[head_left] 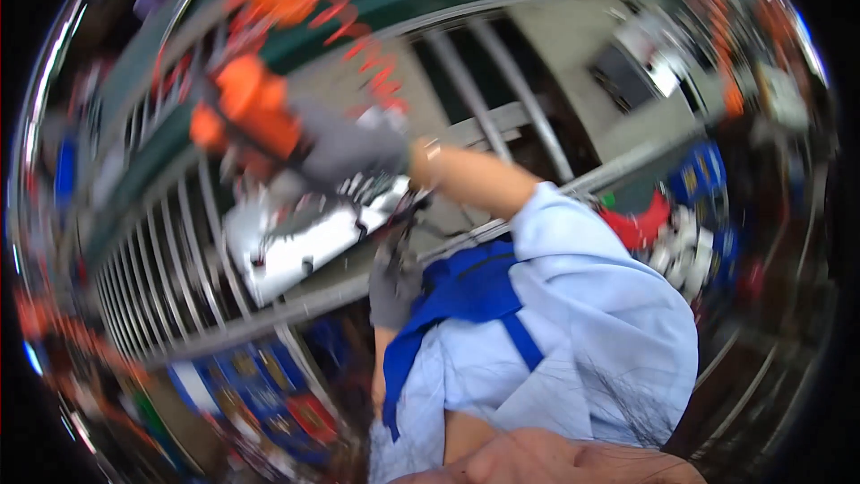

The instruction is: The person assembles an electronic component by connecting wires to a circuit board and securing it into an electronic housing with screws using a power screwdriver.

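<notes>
My right hand [349,145], in a grey glove, reaches across to the left and grips an orange and black power tool [255,108]. Motion smears the tool, so its exact kind is unclear. It is above a shiny white metal unit [291,255] lying on the roller conveyor [170,264]. Close to my blue apron [470,278], my left hand [394,289], also gloved in grey, is closed around thin black wires [410,215] at the unit's right end. Blur partly hides its fingertips.
Red coiled hose [372,63] hangs beyond my right hand. A dark and silver boxy unit [640,63] sits farther right on the line. Blue bins [255,376] are below the conveyor at left; white parts [685,251] and a red item [640,215] are at right.
</notes>
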A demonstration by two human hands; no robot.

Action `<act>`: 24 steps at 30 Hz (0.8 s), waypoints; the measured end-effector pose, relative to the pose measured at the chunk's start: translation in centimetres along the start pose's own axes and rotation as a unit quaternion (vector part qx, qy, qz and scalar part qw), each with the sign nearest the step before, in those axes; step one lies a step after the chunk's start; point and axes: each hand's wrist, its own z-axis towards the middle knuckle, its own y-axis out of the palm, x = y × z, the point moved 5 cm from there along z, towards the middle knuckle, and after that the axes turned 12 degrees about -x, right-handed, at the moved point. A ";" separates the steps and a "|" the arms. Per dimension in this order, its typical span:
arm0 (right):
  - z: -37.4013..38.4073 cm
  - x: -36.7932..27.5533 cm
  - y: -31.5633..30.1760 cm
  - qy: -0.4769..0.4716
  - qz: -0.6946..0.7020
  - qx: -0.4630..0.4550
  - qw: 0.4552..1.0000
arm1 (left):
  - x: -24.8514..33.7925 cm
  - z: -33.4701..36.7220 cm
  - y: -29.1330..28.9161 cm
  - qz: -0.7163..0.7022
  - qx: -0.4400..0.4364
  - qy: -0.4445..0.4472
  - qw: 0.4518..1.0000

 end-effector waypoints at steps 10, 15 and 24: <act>-20.4 -18.0 -3.7 -0.166 0.047 0.115 0.978 | -4.3 1.9 2.6 -0.171 -0.019 -0.149 0.974; -33.7 -18.9 -4.8 0.125 -0.515 0.158 0.833 | -6.8 2.9 4.9 -0.100 0.026 -0.151 0.983; -60.9 -10.7 -9.3 0.574 -0.594 -0.041 0.563 | -11.1 2.8 3.6 -0.020 -0.043 -0.156 0.987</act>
